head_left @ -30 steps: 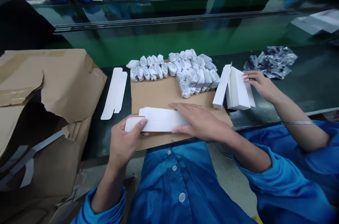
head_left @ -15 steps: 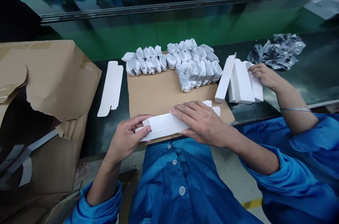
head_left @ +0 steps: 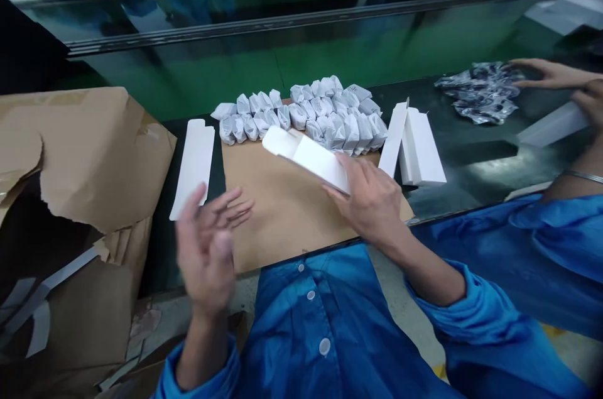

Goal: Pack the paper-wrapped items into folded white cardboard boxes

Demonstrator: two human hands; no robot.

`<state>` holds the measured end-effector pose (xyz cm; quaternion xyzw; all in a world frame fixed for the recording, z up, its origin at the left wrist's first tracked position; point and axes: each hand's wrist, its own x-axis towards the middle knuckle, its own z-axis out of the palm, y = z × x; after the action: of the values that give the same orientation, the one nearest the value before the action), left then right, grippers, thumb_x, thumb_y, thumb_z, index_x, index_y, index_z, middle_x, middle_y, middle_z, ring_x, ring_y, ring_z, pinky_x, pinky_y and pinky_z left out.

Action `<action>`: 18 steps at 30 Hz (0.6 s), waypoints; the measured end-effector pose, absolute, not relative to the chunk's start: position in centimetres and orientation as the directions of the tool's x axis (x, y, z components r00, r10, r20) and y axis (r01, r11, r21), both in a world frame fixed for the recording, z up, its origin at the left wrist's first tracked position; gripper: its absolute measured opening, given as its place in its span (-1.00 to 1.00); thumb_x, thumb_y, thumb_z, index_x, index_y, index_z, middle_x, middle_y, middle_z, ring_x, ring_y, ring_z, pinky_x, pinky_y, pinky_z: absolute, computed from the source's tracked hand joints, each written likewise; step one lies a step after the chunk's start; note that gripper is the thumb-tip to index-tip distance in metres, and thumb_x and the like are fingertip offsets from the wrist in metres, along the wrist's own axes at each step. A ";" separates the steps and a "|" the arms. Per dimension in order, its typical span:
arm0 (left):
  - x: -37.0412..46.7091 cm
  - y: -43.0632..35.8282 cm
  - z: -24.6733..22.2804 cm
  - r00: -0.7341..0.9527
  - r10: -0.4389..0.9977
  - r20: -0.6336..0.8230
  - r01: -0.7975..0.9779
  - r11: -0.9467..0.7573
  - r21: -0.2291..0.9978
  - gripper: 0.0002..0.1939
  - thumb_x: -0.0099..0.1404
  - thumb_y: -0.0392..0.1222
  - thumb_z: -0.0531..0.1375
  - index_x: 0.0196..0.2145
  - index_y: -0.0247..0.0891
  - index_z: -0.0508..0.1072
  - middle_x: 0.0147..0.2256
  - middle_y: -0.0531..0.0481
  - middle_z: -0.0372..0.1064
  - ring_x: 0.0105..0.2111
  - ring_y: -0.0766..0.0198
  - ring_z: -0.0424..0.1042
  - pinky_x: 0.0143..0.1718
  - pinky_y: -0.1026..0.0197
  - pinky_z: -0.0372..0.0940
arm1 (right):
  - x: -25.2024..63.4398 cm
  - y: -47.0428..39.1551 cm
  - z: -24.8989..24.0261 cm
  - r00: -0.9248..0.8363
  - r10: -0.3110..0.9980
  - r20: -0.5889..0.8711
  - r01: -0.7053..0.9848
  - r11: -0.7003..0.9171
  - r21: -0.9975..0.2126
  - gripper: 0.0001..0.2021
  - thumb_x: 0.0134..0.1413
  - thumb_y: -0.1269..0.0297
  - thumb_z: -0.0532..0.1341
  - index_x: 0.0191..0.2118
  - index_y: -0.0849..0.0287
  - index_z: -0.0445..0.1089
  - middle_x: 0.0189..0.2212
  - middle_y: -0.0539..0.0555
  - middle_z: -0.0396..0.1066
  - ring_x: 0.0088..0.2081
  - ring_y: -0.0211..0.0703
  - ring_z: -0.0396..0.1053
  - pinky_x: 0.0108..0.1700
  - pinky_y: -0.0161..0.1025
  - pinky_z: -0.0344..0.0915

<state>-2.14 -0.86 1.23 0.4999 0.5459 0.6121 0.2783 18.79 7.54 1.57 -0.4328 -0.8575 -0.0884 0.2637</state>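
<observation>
My right hand point(head_left: 370, 198) grips the near end of a long white box point(head_left: 315, 160), which is tilted above a brown cardboard sheet point(head_left: 268, 210). The box's far end points up and left, with a flap sticking out. My left hand point(head_left: 210, 248), slightly blurred, is raised over the sheet's left edge with its fingers apart and nothing in it. Behind the box, rows of small wrapped packets point(head_left: 330, 110) lie along the back of the sheet. A flat white carton blank point(head_left: 193, 163) rests left of the sheet.
Folded white boxes point(head_left: 424, 147) stand right of the sheet. Crumpled clear plastic bags point(head_left: 485, 91) lie farther right, beside another person's hands point(head_left: 551, 75) and a white box there. A large torn brown carton point(head_left: 89, 147) fills the left side.
My left hand has let go of the white box and moved left. My right hand has lifted and turned the box. The other person's hand has moved right, away from the white boxes.
</observation>
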 end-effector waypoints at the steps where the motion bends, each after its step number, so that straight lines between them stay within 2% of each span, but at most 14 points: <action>1: -0.9 -0.9 1.0 -0.316 0.888 0.334 0.216 -0.275 0.937 -0.20 0.33 0.23 0.13 0.37 -0.11 -0.05 0.24 -0.30 0.26 0.08 -0.01 0.46 0.02 -0.07 0.44 | 18.1 7.0 1.1 -0.449 0.717 0.533 0.791 0.596 -0.136 -0.54 0.30 0.21 0.12 0.20 0.42 0.28 -0.06 0.45 0.49 -0.13 0.25 0.48 -0.19 0.09 0.44; 2: 0.2 -0.9 0.6 -0.301 0.903 0.307 0.225 -0.246 0.943 -0.10 0.29 0.27 0.15 0.40 -0.11 -0.15 0.31 -0.35 0.11 0.17 -0.05 0.38 0.06 -0.07 0.41 | 17.4 6.2 0.5 -0.462 0.722 0.515 0.758 0.623 -0.195 -0.52 0.30 0.24 0.10 0.23 0.42 0.25 -0.01 0.47 0.46 -0.07 0.28 0.47 -0.14 0.12 0.43; 4: 1.7 -0.4 -0.2 -0.433 0.871 0.233 0.241 -0.137 0.961 -0.01 0.24 0.22 0.23 0.40 -0.10 -0.22 0.35 -0.36 0.00 0.20 -0.06 0.33 0.08 -0.05 0.39 | 16.3 4.6 -0.1 -0.592 0.681 0.431 0.598 0.730 -0.331 -0.47 0.29 0.23 0.11 0.29 0.41 0.18 0.10 0.47 0.38 0.06 0.27 0.41 0.00 0.14 0.41; 6: 2.0 0.2 -0.7 -0.532 0.826 0.183 0.267 -0.042 0.963 -0.08 0.21 0.11 0.31 0.36 -0.09 -0.08 0.30 -0.30 0.10 0.15 -0.03 0.37 0.06 -0.02 0.39 | 15.9 3.7 0.3 -0.676 0.656 0.335 0.442 0.725 -0.528 -0.37 0.25 0.13 0.19 0.34 0.31 0.13 0.17 0.38 0.34 0.12 0.18 0.37 0.07 0.07 0.40; 8: 1.3 0.6 -0.9 -0.465 0.864 0.192 0.338 -0.026 0.941 -0.20 0.16 0.04 0.35 0.27 -0.11 0.13 0.22 -0.22 0.21 0.11 -0.01 0.39 0.05 0.00 0.38 | 16.2 4.0 1.4 -0.632 0.724 0.276 0.360 0.590 -0.722 -0.34 0.20 0.05 0.25 0.35 0.16 0.14 0.12 0.25 0.38 0.03 0.02 0.41 0.04 -0.02 0.42; 9: 0.9 0.6 -0.8 -0.404 0.889 0.217 0.383 -0.050 0.922 -0.25 0.14 0.02 0.36 0.22 -0.13 0.20 0.18 -0.19 0.24 0.10 -0.01 0.39 0.05 0.02 0.37 | 16.5 4.6 2.0 -0.594 0.761 0.260 0.317 0.518 -0.794 -0.39 0.20 0.06 0.26 0.31 0.09 0.20 0.05 0.19 0.41 -0.06 -0.06 0.43 -0.01 -0.07 0.43; 11: 0.2 0.3 -0.7 -0.317 0.904 0.285 0.456 -0.118 0.882 -0.35 0.13 -0.04 0.34 0.14 -0.16 0.27 0.11 -0.14 0.29 0.07 0.03 0.39 0.03 0.05 0.36 | 16.8 6.0 3.1 -0.560 0.785 0.265 0.210 0.444 -0.871 -0.59 0.23 0.16 0.25 0.17 0.05 0.39 -0.08 0.12 0.41 -0.18 -0.18 0.41 -0.11 -0.17 0.42; 13: -0.2 0.0 -0.6 -0.271 0.905 0.329 0.495 -0.163 0.854 -0.43 0.13 -0.10 0.32 0.08 -0.17 0.30 0.02 -0.10 0.33 0.01 0.07 0.42 -0.02 0.08 0.36 | 17.0 7.4 3.7 -0.630 0.727 0.272 0.106 0.428 -0.897 -0.75 0.22 0.23 0.26 -0.01 0.08 0.52 -0.16 0.08 0.39 -0.19 -0.21 0.39 -0.13 -0.22 0.40; 14: -0.3 -0.2 -0.5 -0.246 0.911 0.331 0.503 -0.172 0.847 -0.46 0.12 -0.12 0.31 0.05 -0.16 0.30 -0.02 -0.08 0.34 -0.04 0.10 0.43 -0.06 0.10 0.37 | 17.0 8.1 3.8 -0.648 0.716 0.261 0.073 0.399 -0.914 -0.78 0.21 0.24 0.27 -0.06 0.10 0.54 -0.18 0.07 0.40 -0.19 -0.22 0.40 -0.13 -0.24 0.38; 16: -0.4 -0.5 -0.4 -0.188 0.936 0.299 0.510 -0.167 0.844 -0.49 0.09 -0.16 0.31 0.00 -0.15 0.31 -0.09 -0.04 0.35 -0.17 0.15 0.46 -0.20 0.15 0.39 | 17.0 9.5 3.8 -0.594 0.773 0.222 0.014 0.285 -0.958 -0.78 0.23 0.20 0.26 -0.08 0.14 0.54 -0.23 0.06 0.44 -0.22 -0.25 0.42 -0.18 -0.27 0.37; 18: -0.4 -0.6 -0.2 -0.136 0.959 0.248 0.533 -0.140 0.835 -0.52 0.07 -0.17 0.31 -0.04 -0.15 0.32 -0.14 -0.02 0.34 -0.29 0.21 0.44 -0.33 0.20 0.35 | 16.9 10.7 3.7 -0.520 0.844 0.127 -0.064 0.110 -0.992 -0.73 0.25 0.08 0.23 -0.16 0.19 0.52 -0.31 0.04 0.45 -0.34 -0.29 0.42 -0.33 -0.32 0.35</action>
<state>-0.39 -0.60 -0.18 0.6115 0.6100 0.4427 0.2408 16.85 10.69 3.68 -0.3052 -0.6389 0.5933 0.3829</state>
